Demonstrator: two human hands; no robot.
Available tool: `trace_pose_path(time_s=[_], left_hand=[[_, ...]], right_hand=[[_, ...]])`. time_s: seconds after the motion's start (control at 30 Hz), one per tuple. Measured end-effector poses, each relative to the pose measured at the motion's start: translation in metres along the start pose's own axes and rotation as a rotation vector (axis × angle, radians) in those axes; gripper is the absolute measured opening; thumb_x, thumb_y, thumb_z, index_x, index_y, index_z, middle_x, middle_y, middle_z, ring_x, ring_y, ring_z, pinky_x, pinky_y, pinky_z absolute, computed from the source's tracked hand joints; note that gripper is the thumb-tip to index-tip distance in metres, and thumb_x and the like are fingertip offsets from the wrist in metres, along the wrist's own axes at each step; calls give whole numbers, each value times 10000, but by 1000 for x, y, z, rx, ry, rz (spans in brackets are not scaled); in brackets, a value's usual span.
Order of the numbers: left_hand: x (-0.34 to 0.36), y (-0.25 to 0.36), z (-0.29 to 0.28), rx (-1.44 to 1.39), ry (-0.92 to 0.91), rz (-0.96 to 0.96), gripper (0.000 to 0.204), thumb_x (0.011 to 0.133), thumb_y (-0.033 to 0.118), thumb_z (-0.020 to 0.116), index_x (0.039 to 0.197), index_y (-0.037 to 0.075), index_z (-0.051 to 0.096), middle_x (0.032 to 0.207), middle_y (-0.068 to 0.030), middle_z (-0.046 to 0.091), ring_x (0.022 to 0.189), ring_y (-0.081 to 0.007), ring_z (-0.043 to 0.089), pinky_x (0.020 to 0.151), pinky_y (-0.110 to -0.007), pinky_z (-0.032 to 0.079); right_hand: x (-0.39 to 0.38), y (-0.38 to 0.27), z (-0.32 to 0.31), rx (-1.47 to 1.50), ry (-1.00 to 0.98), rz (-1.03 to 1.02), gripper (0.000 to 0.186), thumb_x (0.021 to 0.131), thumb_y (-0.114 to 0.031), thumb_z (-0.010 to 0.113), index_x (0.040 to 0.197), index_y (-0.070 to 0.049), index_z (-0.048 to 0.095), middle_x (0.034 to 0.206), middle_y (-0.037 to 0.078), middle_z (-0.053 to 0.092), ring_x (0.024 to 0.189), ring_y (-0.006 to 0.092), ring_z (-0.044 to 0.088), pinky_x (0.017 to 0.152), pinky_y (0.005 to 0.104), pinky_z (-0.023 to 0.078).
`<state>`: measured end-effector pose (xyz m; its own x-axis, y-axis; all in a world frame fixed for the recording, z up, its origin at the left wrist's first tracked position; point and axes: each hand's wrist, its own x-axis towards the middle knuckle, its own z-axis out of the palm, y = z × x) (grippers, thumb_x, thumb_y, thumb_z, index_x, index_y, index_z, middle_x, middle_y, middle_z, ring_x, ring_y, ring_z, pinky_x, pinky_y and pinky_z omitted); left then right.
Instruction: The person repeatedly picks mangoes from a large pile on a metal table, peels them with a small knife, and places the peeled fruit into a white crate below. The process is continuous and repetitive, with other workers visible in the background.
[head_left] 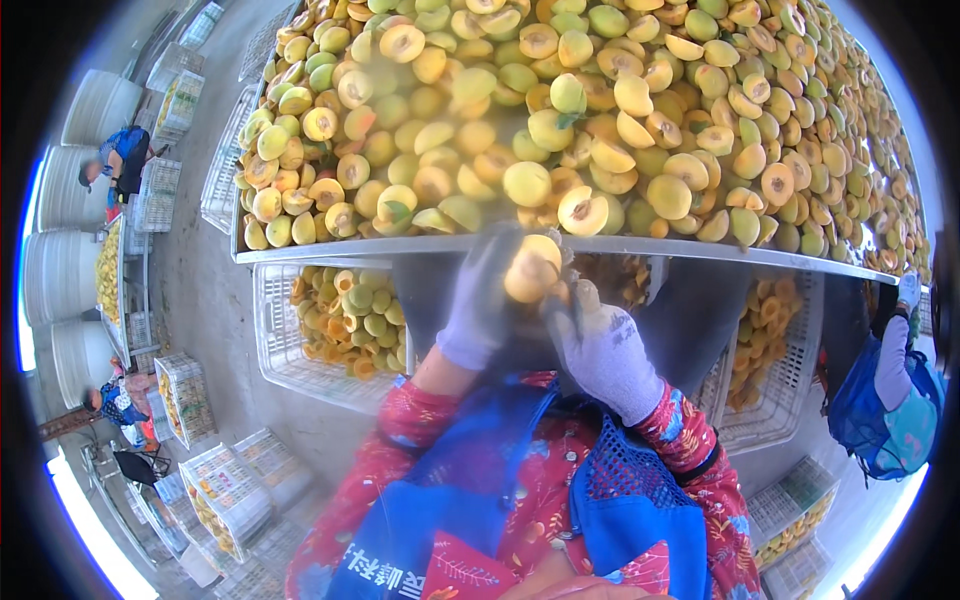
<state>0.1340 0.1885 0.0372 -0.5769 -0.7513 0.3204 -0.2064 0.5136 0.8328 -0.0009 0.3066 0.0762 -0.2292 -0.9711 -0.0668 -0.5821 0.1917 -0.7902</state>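
Note:
My left hand (480,305), in a pale lavender glove with dark fingers, is closed on a yellow fruit half (532,266) at the front rim of the metal sorting table (440,246). My right hand (598,340), gloved alike, has its fingers curled against the lower right of that fruit; whatever is inside them is hidden. Many halved yellow-green fruits (680,195) are piled on the table. Under the rim, a white crate (275,330) of fruit sits to the left and another crate (800,350) of cut pieces to the right.
A co-worker (890,380) stands close at the far right, gloved hand at the table. Two people (125,160) (115,405) are at another fruit table (123,290) on the left, near white tubs (70,270) and stacked crates (225,500). More crates (790,515) stand at lower right.

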Motion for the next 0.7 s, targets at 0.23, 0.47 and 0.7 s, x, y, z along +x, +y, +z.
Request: trace_pose_path(time_s=[0.23,0.47,0.7], left_hand=[[-10,-9,17,-70,20,-85,379,933,170,614,1241,-41,547,1184,-204,626,1024,-317,640,882,-402,530],[-10,2,26,-39,114,42,394,829,21,697,1187,-49,549,1148,-270,593,1021,-439,616,783,-483,552],[-11,5,39,-108,81,47,387,823,11,688,1180,-49,550,1076,-235,604,944,-408,626,747,-477,543]], right_hand=[[-5,10,15,-17,86,-168,265,991,-175,592,1106,35,477,646,249,615,564,438,627,483,533,451],[-12,14,24,-205,61,-275,354,907,-84,600,1201,76,485,870,250,574,619,403,595,530,461,473],[-2,23,10,288,-18,-312,454,813,-15,601,1247,79,507,973,251,563,758,388,572,670,440,484]])
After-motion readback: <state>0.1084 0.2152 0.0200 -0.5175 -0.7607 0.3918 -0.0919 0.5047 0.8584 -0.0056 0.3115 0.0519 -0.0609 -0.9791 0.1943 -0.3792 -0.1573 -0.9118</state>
